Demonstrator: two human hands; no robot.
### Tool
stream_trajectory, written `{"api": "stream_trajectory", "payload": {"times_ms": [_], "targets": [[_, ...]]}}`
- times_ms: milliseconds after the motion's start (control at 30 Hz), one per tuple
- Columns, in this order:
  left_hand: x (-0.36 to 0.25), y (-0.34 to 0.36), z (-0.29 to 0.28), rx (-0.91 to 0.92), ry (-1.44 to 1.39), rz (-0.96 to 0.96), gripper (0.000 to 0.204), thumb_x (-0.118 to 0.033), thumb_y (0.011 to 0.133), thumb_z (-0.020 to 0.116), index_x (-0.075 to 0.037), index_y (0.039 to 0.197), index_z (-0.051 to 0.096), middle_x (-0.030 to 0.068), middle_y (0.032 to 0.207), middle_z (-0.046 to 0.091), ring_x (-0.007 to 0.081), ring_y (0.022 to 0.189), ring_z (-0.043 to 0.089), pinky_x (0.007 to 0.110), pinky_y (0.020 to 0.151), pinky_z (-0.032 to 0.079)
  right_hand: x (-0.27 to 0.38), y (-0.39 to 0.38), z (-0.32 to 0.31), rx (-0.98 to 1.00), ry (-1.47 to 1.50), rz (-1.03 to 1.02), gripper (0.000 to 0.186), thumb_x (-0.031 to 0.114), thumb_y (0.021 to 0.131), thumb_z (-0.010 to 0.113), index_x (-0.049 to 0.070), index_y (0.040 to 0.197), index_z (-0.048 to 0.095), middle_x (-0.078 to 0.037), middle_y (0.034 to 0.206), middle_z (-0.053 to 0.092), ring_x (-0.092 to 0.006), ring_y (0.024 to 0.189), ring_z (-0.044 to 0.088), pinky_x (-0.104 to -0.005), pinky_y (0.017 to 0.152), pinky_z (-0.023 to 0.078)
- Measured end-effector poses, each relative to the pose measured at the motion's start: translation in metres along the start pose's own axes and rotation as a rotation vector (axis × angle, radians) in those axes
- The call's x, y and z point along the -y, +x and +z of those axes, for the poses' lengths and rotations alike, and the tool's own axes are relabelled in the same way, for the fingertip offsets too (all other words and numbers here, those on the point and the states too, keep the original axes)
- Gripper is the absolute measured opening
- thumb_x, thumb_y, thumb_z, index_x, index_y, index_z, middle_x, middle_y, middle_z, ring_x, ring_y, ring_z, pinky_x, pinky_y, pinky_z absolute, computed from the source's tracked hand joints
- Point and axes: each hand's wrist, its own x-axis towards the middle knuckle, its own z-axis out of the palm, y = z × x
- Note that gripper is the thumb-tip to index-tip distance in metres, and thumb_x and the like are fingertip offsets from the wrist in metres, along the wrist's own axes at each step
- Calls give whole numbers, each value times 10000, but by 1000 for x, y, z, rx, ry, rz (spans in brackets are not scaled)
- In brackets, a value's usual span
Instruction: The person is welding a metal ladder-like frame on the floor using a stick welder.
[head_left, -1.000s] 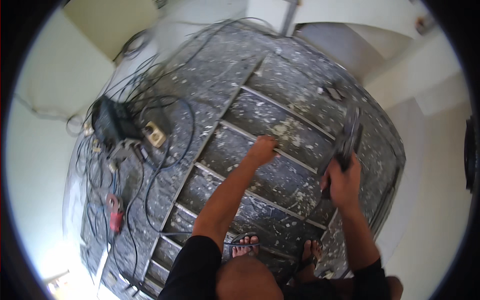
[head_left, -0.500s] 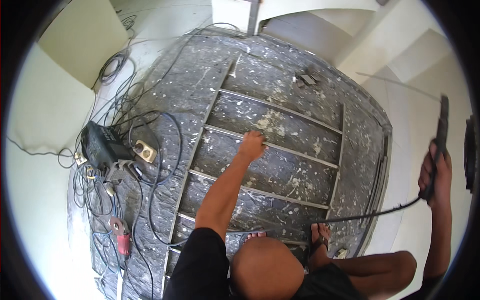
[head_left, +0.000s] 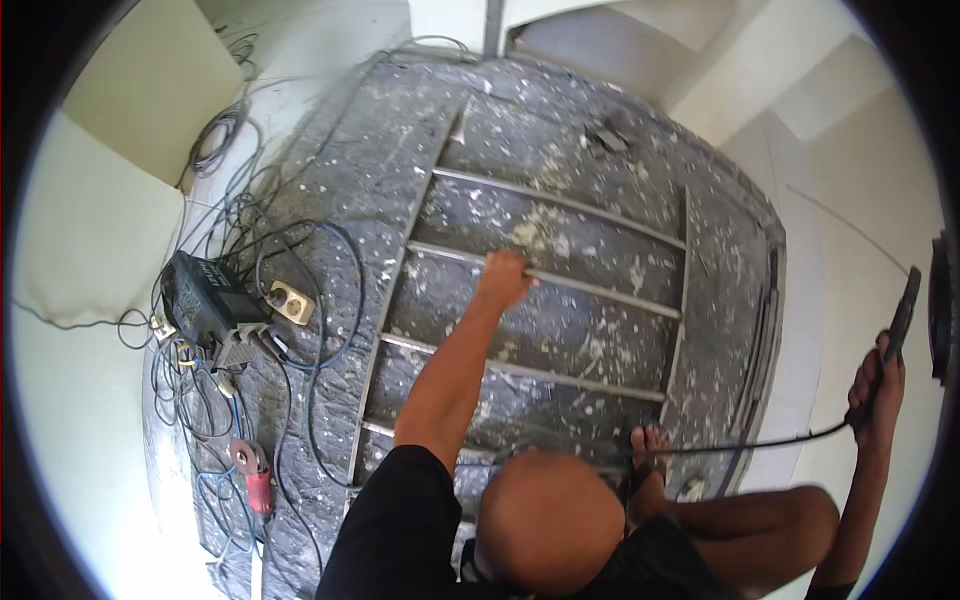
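A welded metal frame (head_left: 625, 296) with long side bars and several crossbars lies on the floor, like a ladder. My left hand (head_left: 506, 277) reaches over it, its fingers closed round a crossbar near the middle. Off to the far right, my right hand (head_left: 878, 390) is wrapped round a black welding electrode holder (head_left: 904, 315), raised away from the frame. From the holder's tip a thin welding rod (head_left: 845, 220) slants up to the left. A black cable (head_left: 765, 443) trails from the holder's lower end across the frame.
To the left stand a dark green welding machine (head_left: 215, 293), a cream socket block (head_left: 291, 302), a red angle grinder (head_left: 258, 490) and tangled cables (head_left: 215, 145). Metal offcuts (head_left: 608, 137) lie beyond the frame. Metal bars (head_left: 765, 345) lie along the right edge of the paint-spotted dark mat (head_left: 340, 150).
My right hand has come down a little, carrying the electrode holder and rod lower and to the right. My left hand keeps its grip on the same crossbar.
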Motion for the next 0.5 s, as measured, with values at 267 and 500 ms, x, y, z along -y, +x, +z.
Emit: {"api": "stream_trajectory", "payload": {"times_ms": [267, 500], "targets": [[-12, 4, -4, 282, 2, -103, 312, -317, 748, 747, -87, 956, 715, 111, 1018, 635, 304, 1065, 550, 449, 925, 409, 9, -25, -8, -84, 101, -6, 227, 308, 988, 487, 95, 1062, 464, 52, 562, 335, -45, 368, 292, -202, 324, 245], [-21, 11, -19, 367, 181, -76, 404, -374, 813, 702, -44, 1044, 667, 142, 1132, 615, 326, 1121, 554, 448, 943, 438, -21, -18, 10, 134, 209, -64, 189, 266, 956, 558, 103, 998, 472, 17, 548, 425, -88, 369, 379, -245, 303, 318]]}}
